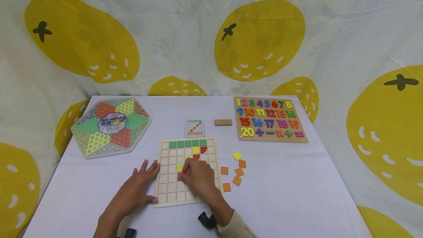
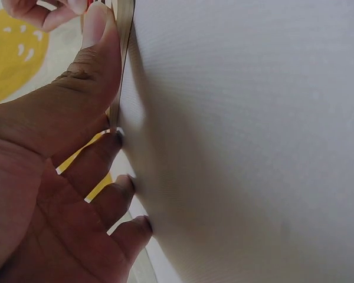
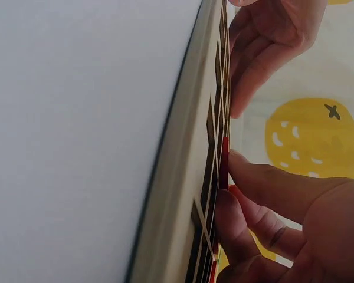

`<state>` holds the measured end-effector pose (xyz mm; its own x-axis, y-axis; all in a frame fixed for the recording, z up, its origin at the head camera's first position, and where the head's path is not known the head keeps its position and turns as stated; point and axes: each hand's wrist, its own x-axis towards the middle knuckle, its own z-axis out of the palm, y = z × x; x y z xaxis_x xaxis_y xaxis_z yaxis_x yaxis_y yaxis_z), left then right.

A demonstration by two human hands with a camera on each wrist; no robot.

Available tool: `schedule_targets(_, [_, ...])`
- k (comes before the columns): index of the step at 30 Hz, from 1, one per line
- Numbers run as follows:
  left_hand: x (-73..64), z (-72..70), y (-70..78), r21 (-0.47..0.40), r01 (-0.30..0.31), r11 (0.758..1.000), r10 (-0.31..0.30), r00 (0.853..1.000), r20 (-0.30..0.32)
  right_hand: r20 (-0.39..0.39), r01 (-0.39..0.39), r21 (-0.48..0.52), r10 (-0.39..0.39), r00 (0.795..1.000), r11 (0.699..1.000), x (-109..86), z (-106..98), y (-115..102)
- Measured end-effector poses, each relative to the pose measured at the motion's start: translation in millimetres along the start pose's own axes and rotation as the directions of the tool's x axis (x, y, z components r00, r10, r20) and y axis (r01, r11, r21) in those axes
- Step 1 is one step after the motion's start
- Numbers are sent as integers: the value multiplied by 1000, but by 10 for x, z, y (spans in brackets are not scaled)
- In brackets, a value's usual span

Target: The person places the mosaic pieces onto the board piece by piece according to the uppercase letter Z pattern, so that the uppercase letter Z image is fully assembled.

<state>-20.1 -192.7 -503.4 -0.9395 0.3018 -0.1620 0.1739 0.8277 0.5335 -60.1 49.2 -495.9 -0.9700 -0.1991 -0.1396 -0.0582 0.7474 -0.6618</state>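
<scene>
A wooden grid board (image 1: 172,195) lies on the table, with green square tiles (image 1: 188,143) in its top row and a diagonal of yellow tiles (image 1: 180,167) and red tiles (image 1: 203,150) below. My left hand (image 1: 140,184) rests against the board's left edge, fingers spread and thumb near the lower corner. Over the middle of the board, my right hand (image 1: 199,177) has curled fingers. Its thumb and fingertips pinch a red tile (image 3: 224,162) down at the grid surface. Part of the diagonal is hidden under this hand.
Several loose orange tiles (image 1: 237,180) and one yellow tile (image 1: 237,155) lie right of the board. Behind it are a pattern card (image 1: 195,128) and a small wooden block (image 1: 223,122). A star-shaped game board (image 1: 112,126) sits left, a number puzzle (image 1: 269,118) right.
</scene>
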Motion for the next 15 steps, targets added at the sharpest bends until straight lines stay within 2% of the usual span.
schedule_targets(10, [-7,9,-22,-4,1,1000,-1,1000,-4,-22,46,-59,-47,999,997,31,36,-57])
schedule_targets(15, [-14,8,-9,-13,-6,1000,6,1000,-5,6,45,-12,-45,999,999,14,-24,-17])
